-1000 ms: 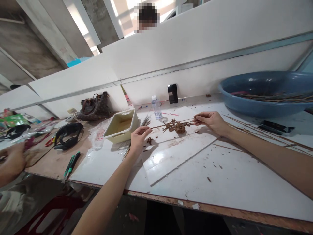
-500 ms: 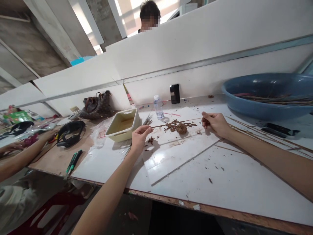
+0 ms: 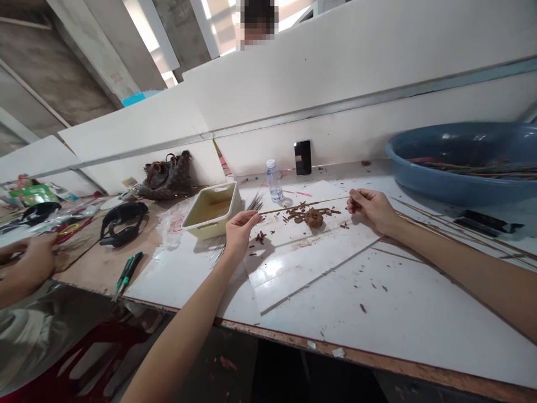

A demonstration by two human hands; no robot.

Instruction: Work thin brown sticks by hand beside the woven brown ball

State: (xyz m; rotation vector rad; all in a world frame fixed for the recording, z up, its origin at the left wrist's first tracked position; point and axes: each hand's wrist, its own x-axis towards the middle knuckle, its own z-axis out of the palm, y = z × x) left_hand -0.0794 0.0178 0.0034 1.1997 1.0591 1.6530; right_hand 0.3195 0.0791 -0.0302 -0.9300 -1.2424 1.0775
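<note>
A thin stick (image 3: 293, 207), partly coated in brown, stretches between my two hands above the table. My left hand (image 3: 240, 230) pinches its thicker brown end. At the other end, the fingers of my right hand (image 3: 369, 209) are closed on the bare, thin part. Below and just behind the stick lie a ball of brown paste (image 3: 313, 218) and several small brown pieces (image 3: 296, 212), on a clear flat board (image 3: 277, 280). A smaller heap of brown bits (image 3: 260, 237) sits near my left hand.
A cream basin (image 3: 210, 229) with thin sticks beside it stands left; a water bottle (image 3: 274, 182) and phone (image 3: 302, 158) are behind. The blue tub (image 3: 453, 187) and long sticks (image 3: 444, 226) are right. Cutters (image 3: 127, 272), black headgear (image 3: 122, 224) and another person's hand (image 3: 33, 263) are far left.
Both my hands keep hold of the stick in nearly the same place. The view has shifted slightly. At the far left, the other person's hand has drawn back toward the table edge.
</note>
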